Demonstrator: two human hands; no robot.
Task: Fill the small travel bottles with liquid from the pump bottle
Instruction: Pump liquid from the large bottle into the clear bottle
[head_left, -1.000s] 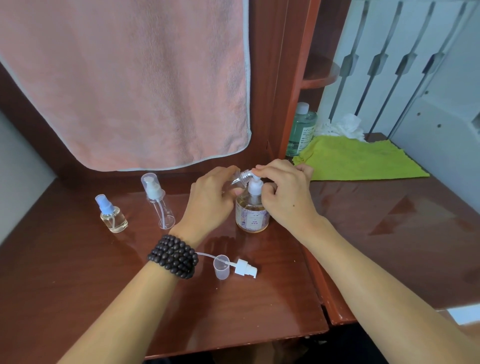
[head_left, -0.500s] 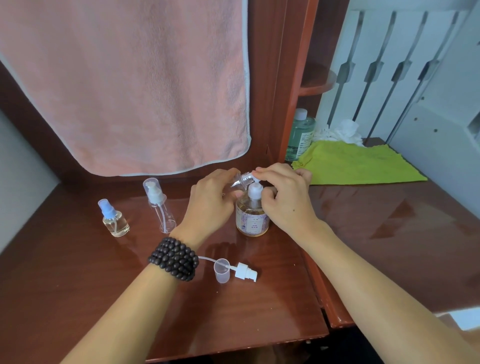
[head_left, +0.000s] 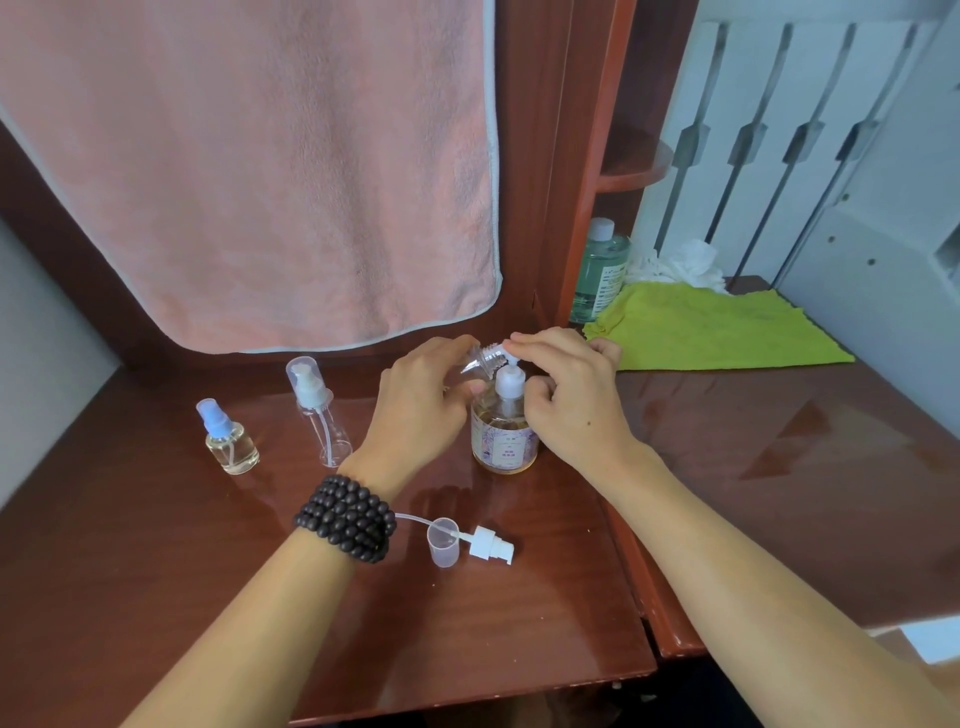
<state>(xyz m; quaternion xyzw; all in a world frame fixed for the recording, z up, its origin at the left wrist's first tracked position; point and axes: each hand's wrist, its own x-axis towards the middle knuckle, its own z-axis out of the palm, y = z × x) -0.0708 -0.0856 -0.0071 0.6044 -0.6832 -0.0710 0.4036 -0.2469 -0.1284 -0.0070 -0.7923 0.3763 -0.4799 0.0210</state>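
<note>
Little has moved since the earlier frames: both hands stay at the pump head, and only the view has shifted slightly.

Left of your grip, well apart: blue-capped bottle (head_left: 228, 441) with pale liquid in it, upright. Nearer, the clear capped bottle (head_left: 317, 415) stands upright and looks empty; it is not yet filled.

Left hand (head_left: 421, 410): fingers curled round a small clear travel bottle (head_left: 480, 359), held tilted, its threaded neck toward the pump nozzle. The bottle body is mostly hidden in your palm. A dark bead bracelet (head_left: 345, 517) sits on that wrist.

Pump bottle (head_left: 504, 431) stands on the tabletop (head_left: 156, 597) between your two grips, amber liquid well up the body.

Right hand (head_left: 566, 395): fingertips pressing on the pump top, thumb curled at the collar.

Below your grips, near the tabletop's front: a loose pump head with dip tube (head_left: 488, 543) beside a small clear cap (head_left: 444, 543).

Risks, as judged:
- The neck is narrow and held at an angle. If the nozzle is off its mouth, a stroke puts liquid on your fingers or the tabletop.
- A hard press with only a light hold at the collar could rock or skid the pump bottle on the glossy wood.
- Wet fingers could loosen the left grip on the small bottle.
- Your left forearm passes close over the loose cap; a pull back may knock it.
</note>
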